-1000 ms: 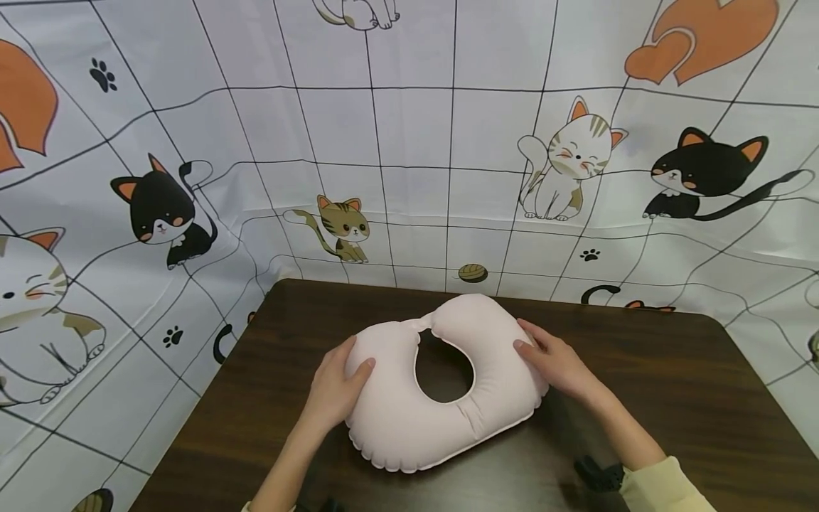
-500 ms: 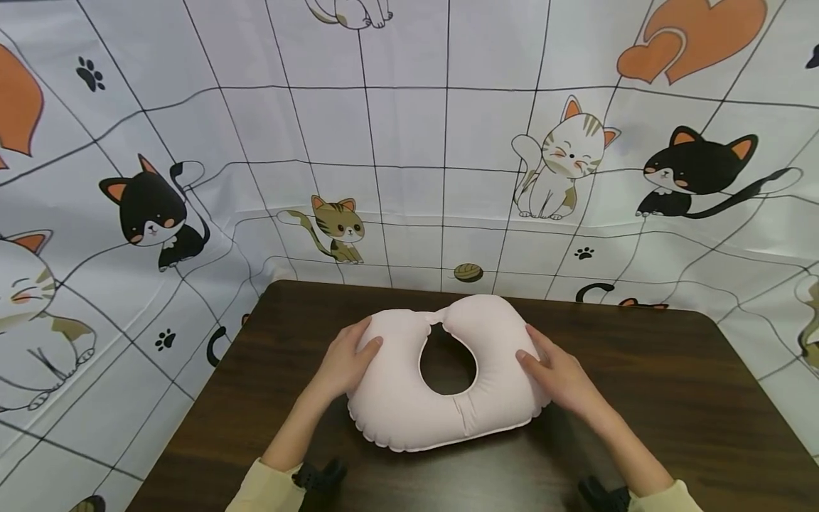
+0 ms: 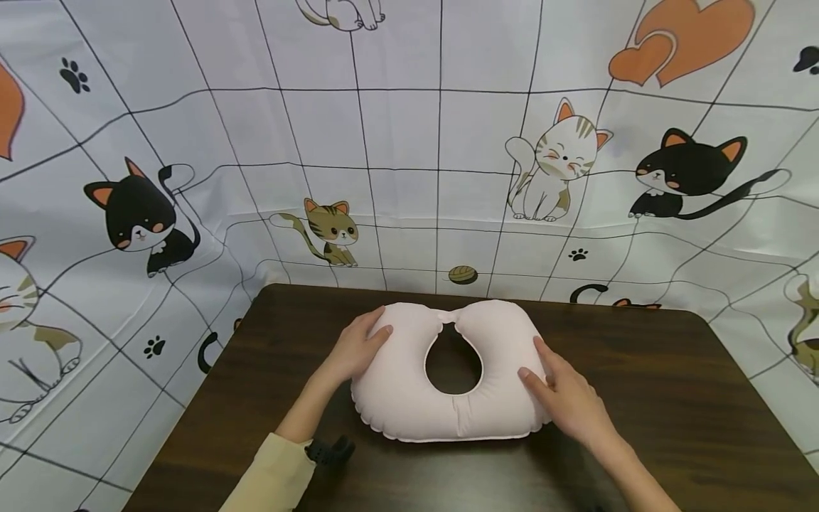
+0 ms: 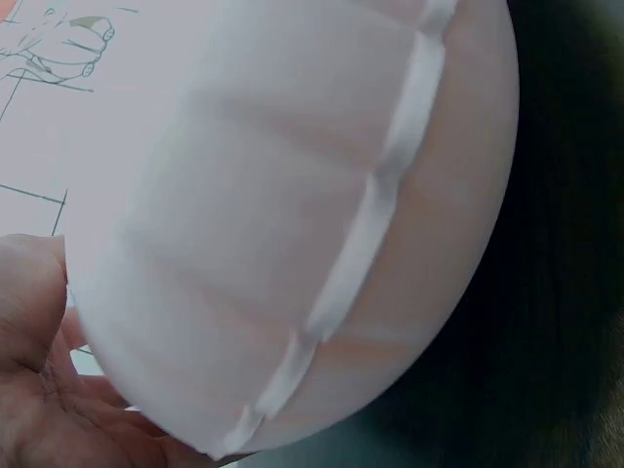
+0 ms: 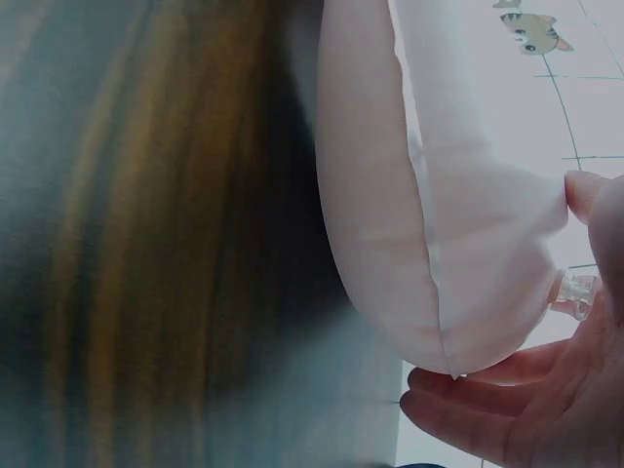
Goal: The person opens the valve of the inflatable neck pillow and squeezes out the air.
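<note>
A pale pink inflatable neck pillow (image 3: 409, 398) stays on or just above the dark table, its opening facing the far edge. The narrow strap (image 3: 450, 316) bridges the gap between its two ends. My left hand (image 3: 355, 348) grips the left side, thumb on top and fingers along the outer edge. On the right side my right hand (image 3: 572, 398) holds the pillow, its thumb pressing into the upper surface. A clear plastic valve (image 5: 577, 289) sticks out beside the right hand in the right wrist view. In the left wrist view the pillow's seam (image 4: 356, 234) faces the camera.
The wood-grain table (image 3: 665, 398) extends around the pillow on all sides. Close behind its far edge hangs a white sheet (image 3: 409, 142) with printed cats and grid lines, which also runs down the left. A black wrist strap (image 3: 329, 451) shows by the left sleeve (image 3: 275, 469).
The pillow has turned clockwise, its near edge now level across the view. My left hand moved away and slightly right with it; my right hand came nearer and slightly right.
</note>
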A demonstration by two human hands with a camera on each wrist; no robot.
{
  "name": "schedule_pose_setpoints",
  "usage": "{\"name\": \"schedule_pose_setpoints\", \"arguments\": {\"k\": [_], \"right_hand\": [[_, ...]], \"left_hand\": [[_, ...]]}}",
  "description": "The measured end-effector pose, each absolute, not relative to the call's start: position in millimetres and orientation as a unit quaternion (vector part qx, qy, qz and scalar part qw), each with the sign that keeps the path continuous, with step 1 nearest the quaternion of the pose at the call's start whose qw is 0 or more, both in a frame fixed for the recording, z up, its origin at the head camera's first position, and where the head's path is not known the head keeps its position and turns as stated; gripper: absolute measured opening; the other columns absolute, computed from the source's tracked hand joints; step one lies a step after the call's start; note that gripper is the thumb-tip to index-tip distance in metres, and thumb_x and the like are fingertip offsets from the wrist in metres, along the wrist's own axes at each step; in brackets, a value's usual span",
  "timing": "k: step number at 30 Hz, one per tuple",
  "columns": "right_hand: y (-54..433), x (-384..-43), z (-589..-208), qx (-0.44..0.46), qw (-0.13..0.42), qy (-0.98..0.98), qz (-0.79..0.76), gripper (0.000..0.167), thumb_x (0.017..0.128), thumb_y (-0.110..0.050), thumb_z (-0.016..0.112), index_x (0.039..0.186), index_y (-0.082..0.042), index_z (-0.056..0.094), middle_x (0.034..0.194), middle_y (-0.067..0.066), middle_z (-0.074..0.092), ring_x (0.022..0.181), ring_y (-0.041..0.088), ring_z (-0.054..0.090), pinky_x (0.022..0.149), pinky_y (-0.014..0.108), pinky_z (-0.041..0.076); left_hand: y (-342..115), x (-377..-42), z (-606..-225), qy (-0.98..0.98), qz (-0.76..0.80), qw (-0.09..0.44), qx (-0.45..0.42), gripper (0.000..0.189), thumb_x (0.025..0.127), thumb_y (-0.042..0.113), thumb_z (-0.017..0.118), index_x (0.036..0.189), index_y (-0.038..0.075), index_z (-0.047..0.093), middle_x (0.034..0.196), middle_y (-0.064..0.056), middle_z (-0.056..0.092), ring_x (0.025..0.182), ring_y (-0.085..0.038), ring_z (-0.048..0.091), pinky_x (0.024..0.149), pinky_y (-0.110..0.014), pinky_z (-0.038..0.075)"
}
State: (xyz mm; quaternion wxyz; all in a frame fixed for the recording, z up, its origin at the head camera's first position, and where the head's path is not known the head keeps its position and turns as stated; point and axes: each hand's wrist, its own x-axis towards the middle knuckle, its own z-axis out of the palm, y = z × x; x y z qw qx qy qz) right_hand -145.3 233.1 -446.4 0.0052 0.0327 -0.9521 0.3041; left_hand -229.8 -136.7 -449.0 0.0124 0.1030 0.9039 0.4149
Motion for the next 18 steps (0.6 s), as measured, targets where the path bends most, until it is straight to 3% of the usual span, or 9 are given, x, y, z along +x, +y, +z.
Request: {"name": "schedule_pose_setpoints", "arguments": {"k": [18], "right_hand": [[234.0,-119.7,-445.9,0.004,-0.003,-0.958,0.286,0.082,0.100,-0.066,0.048,0.165,-0.020,0.026,0.156,0.021,0.044,0.120,0.036,0.065,0.086,0.073,0.044]], "left_hand": [[-118.4,-247.2,-451.7,0.892,0.437,0.022,0.115,0.056,0.109,0.029,0.051,0.158,0.005,0.039,0.159,-0.023,0.039,0.148,-0.042,0.032,0.117,-0.060,0.027]]}}
